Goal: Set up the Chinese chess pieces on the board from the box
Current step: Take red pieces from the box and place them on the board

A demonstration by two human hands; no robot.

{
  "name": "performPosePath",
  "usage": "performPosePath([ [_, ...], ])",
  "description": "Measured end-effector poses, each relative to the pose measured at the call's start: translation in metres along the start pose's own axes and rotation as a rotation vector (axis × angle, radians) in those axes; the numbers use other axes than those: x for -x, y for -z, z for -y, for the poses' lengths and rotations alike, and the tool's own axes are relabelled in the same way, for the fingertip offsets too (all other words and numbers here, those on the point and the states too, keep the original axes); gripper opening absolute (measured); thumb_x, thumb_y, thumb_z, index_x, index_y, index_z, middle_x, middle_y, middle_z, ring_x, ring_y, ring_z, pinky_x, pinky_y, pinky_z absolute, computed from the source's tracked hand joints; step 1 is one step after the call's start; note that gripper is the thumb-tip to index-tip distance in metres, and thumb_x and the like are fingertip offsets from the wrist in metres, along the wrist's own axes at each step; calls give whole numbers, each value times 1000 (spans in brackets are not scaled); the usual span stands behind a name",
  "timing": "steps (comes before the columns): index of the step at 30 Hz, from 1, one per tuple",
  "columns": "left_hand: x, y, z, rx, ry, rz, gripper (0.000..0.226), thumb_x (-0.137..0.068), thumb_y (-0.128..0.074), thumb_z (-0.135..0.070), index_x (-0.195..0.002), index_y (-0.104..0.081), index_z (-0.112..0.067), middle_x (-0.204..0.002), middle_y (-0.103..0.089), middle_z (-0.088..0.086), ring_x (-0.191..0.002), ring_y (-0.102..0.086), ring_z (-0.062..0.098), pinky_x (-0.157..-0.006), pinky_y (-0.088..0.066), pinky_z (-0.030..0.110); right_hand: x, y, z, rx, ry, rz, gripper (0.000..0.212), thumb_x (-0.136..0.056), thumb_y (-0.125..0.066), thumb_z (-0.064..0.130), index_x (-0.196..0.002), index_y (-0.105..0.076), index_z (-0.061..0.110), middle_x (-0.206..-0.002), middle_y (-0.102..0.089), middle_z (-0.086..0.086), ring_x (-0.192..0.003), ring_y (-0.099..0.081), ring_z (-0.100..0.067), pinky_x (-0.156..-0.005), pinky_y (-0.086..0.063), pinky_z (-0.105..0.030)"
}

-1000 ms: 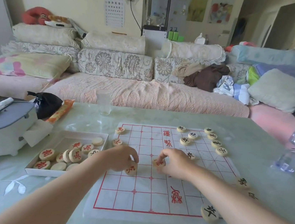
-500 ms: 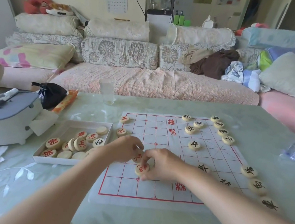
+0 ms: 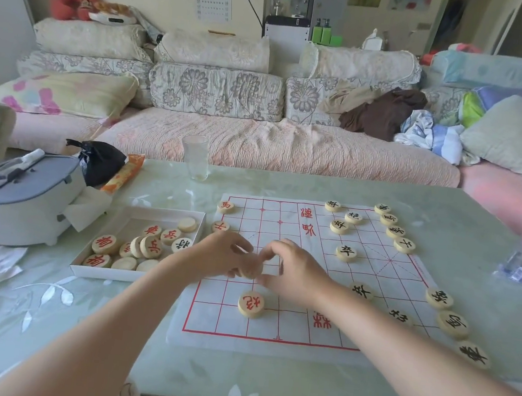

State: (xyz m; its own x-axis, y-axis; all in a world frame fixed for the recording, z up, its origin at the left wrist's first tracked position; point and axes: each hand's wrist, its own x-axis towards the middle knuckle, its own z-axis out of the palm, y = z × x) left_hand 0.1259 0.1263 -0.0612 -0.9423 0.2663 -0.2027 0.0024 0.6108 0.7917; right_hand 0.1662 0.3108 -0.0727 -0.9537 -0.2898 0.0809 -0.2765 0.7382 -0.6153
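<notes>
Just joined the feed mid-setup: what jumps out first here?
Both hands meet over the left-middle of the chess board, left hand and right hand fingertip to fingertip. Just below them a red-lettered piece lies alone on the grid. The white box at left holds more pieces.

Both hands [image 3: 223, 255] [image 3: 293, 271] crowd the board's [image 3: 374, 277] centre. Black pieces [image 3: 438, 298] line its 3 o'clock edge; the box [image 3: 106, 272] blocks 9 o'clock; the worktop [image 3: 232, 368] at 6 o'clock lies open.

One board [image 3: 273, 327], one box [image 3: 131, 275], one glass [image 3: 195, 157], two hands, many wooden pieces beyond sure counting.
</notes>
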Motion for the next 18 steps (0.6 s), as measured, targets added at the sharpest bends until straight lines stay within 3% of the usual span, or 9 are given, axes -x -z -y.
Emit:
performPosePath([
  [2, 5, -3, -5, 143, 17, 38, 32, -86, -72, -27, -111, -60, -11, -92, -73, 6, -76, -70, 15, -63, -56, 21, 2, 1, 0, -39, 5, 8, 33, -78, -81, 33, -102, -59, 35, -105, -53, 20, -74, -47, 12, -64, -31, -11],
  [7, 13, -10, -10, 290, 39, 72, 37, -83, -75, -31, -109, -61, -9, -97, -74, 9, -81, -70, 17, -71, -58, 25, 7, 9, -2, -70, 17, -37, 27, -77, -83, 33, -90, -60, 39, -87, -56, 22, -69, -51, 14, -60, -36, -8],
  [10, 15, -12, -8, -42, -59, 4, 30, -86, -70, -30, -113, -60, -22, -105, -66, -5, -91, -66, 17, -75, -58, 32, 5, 19, -12, -8, -26, -77, 22, -78, -79, 41, -92, -63, 36, -97, -64, 21, -82, -56, 8, -72, -43, -17],
  [13, 19, -10, -1, -384, -158, 83, 39, -80, -74, -37, -116, -57, -37, -113, -52, -12, -99, -58, 12, -83, -52, 29, 6, 33, -26, 77, -129, -93, 24, -80, -78, 41, -97, -63, 33, -110, -63, 19, -102, -57, -5, -84, -45, -27],
  [16, 26, -12, 2, -476, -125, 211, 43, -75, -75, -45, -115, -57, -41, -114, -50, -14, -103, -55, 10, -83, -48, 25, 8, 34, -32, 108, -157, -21, 24, -79, -79, 33, -97, -63, 34, -110, -61, 19, -106, -56, -7, -86, -44, -26],
  [18, 29, -14, 4, -511, -107, 259, 45, -74, -76, -43, -115, -58, -40, -113, -51, -14, -99, -57, 12, -76, -51, 26, 8, 28, -30, 106, -141, 39, 23, -78, -79, 40, -95, -65, 36, -111, -61, 20, -107, -56, -5, -86, -44, -23],
])
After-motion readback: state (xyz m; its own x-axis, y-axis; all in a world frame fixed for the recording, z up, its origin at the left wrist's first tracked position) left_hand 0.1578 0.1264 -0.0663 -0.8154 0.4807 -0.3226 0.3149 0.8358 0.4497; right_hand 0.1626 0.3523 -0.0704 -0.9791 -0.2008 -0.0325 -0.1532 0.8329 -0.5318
